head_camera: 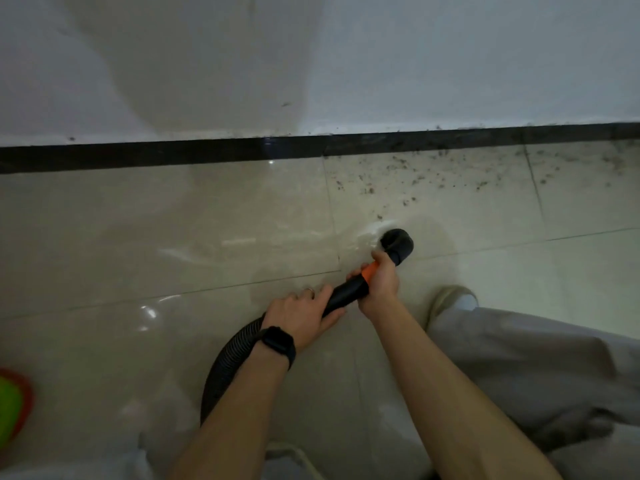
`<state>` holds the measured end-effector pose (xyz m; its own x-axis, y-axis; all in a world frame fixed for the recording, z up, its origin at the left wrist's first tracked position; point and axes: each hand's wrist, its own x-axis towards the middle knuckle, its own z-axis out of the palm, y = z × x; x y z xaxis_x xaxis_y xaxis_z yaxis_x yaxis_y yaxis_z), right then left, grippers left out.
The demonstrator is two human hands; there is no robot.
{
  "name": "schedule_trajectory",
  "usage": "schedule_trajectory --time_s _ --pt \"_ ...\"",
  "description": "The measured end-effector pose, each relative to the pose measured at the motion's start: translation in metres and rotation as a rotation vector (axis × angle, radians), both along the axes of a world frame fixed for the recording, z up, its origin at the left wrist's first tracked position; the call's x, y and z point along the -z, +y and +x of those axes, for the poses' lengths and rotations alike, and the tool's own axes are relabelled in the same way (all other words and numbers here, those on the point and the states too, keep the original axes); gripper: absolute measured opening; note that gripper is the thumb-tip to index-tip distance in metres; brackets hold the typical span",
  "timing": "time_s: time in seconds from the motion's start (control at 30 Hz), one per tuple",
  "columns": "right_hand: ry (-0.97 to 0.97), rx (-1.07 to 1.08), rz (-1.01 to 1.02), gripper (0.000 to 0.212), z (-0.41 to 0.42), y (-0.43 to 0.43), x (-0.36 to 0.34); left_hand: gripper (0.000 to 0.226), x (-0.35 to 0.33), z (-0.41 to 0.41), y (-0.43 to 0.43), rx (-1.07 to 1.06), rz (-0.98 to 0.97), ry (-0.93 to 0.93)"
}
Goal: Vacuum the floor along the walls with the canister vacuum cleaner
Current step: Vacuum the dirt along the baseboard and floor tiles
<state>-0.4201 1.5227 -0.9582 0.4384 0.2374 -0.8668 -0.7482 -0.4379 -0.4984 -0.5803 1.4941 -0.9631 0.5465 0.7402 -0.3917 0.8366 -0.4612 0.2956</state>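
- Head view, looking down at a tiled floor (173,220) where it meets a white wall (450,64) along a dark baseboard (173,155).
- The right hand (379,284) has its fingers wrapped round the orange collar (370,270) just behind the black nozzle (397,244). The left hand (301,313) clasps the rigid tube (343,296) further back, where the ribbed hose (225,365) begins.
- The nozzle sits on or just above the floor, near the baseboard but short of it; contact cannot be told. The canister itself is out of view.
- Progress: the tiles left of the nozzle show no visible litter, which suggests that stretch is done. Dark debris (433,174) lies scattered to the right, between nozzle and baseboard and on toward the frame edge; that strip appears left to do.
- Also visible: a wristwatch (277,344) on the left wrist, a shoe (450,299), and a red-and-green object (12,403) at the left edge.
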Motion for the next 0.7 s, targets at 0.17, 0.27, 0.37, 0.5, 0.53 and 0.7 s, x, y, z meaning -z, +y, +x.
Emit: schedule_trajectory --time_s 0.17,0.27,0.37,0.5,0.53,0.7 --pt "0.026 -0.062 0.075 0.014 0.013 0.018 0.004 0.055 0.002 0.018 0.000 -0.057 0.050 0.022" --pt "0.043 -0.092 0.091 0.016 0.006 0.019 0.006 0.061 0.006 0.008 0.001 -0.061 0.051 0.032" --pt "0.073 -0.133 0.083 0.016 -0.010 0.010 0.008 0.062 0.010 -0.015 -0.008 -0.084 0.012 0.032" --pt "0.067 -0.169 0.040 0.017 -0.049 -0.011 0.015 0.066 0.013 -0.057 -0.027 -0.135 -0.093 0.048" --pt "0.067 -0.179 0.029 0.018 -0.060 -0.018 0.017 0.071 0.013 -0.069 -0.033 -0.138 -0.125 0.062" --pt "0.107 -0.197 -0.008 0.032 -0.112 -0.050 0.025 0.057 0.011 -0.118 -0.057 -0.198 -0.256 0.158"
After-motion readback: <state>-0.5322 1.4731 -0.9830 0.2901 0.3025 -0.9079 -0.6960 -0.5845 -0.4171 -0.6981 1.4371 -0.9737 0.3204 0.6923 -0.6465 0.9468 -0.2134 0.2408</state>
